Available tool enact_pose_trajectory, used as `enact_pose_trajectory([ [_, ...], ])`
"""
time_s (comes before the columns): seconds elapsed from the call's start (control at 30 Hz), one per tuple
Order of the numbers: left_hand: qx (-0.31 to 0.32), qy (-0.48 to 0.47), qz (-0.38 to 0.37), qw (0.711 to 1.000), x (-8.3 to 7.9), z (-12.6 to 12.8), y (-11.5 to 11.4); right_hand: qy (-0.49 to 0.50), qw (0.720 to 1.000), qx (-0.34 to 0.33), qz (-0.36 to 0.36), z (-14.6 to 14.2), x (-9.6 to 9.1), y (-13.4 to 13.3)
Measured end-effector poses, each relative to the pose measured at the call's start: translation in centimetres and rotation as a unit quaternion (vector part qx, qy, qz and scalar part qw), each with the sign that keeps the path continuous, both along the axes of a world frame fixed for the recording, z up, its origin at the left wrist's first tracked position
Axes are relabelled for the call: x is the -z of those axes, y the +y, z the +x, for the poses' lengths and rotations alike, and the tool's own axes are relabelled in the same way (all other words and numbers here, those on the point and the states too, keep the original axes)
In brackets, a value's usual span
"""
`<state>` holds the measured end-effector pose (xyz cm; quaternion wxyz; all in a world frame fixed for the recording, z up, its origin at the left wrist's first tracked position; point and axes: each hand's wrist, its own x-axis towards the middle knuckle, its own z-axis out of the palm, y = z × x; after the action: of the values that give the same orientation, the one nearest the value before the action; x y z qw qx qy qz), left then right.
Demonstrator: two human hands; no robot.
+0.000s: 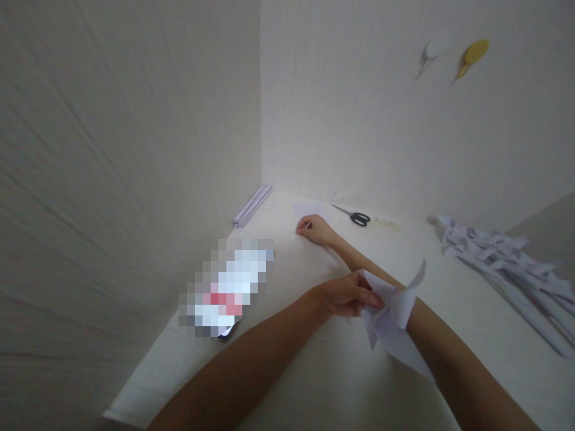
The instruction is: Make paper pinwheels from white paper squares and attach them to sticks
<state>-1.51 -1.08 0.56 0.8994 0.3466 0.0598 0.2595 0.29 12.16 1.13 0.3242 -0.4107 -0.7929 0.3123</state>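
Note:
My left hand point(348, 295) is closed on a white paper pinwheel point(398, 311), thumb and fingers pinching it at its centre while the blades stick out to the right. My right hand point(318, 230) reaches across, beyond the left one, to the table near the back wall. Its fingers are pinched together low over the surface; a small pale thing shows between them, too small to name. Just behind that hand lies a sheet of white paper point(309, 209). A pair of scissors point(358, 218) with black handles rests to its right.
Rolled paper sticks point(252, 206) lie along the left wall. A phone point(231, 293), mostly blurred out, is on the table point(287, 365) at left. Several finished pinwheels point(503, 257) on paper sticks are heaped at right. Two hooks, one yellow point(475, 52), hang on the back wall.

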Motion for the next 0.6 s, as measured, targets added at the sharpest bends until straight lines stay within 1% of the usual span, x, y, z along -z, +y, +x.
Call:
enact_pose_trajectory([
  [0.1, -0.006, -0.013, 0.005, 1.000, -0.1, -0.1, -0.1, 0.018, 1.000, 0.013, -0.012, 0.0, -0.1, -0.1],
  [0.2, -0.016, 0.000, 0.006, 1.000, -0.2, -0.1, -0.2, 0.051, 0.998, 0.040, -0.022, 0.6, -0.5, -0.7],
  [0.27, -0.033, 0.012, -0.001, 0.999, -0.4, 0.0, -0.2, 0.075, 0.995, 0.059, -0.030, 1.5, -0.9, -1.3],
  [0.33, -0.059, 0.014, -0.012, 0.998, -0.6, 0.1, -0.1, 0.098, 0.992, 0.069, -0.041, 3.0, -1.4, -2.1],
  [0.4, -0.099, 0.009, -0.022, 0.995, -0.9, 0.3, 0.2, 0.125, 0.988, 0.078, -0.047, 5.0, -1.8, -3.1],
  [0.43, -0.130, 0.008, -0.027, 0.991, -1.0, 0.5, 0.4, 0.170, 0.980, 0.089, -0.060, 6.2, -1.9, -3.7],
  [0.5, -0.217, 0.004, -0.035, 0.976, -1.1, 0.7, 1.1, 0.198, 0.972, 0.117, -0.054, 8.7, -2.1, -5.1],
  [0.57, -0.303, 0.010, -0.031, 0.953, -1.1, 1.0, 1.7, 0.223, 0.962, 0.149, -0.042, 11.1, -2.0, -6.6],
  [0.6, -0.333, 0.022, -0.031, 0.942, -1.0, 1.0, 2.0, 0.244, 0.953, 0.176, -0.028, 12.1, -2.0, -7.4],
])
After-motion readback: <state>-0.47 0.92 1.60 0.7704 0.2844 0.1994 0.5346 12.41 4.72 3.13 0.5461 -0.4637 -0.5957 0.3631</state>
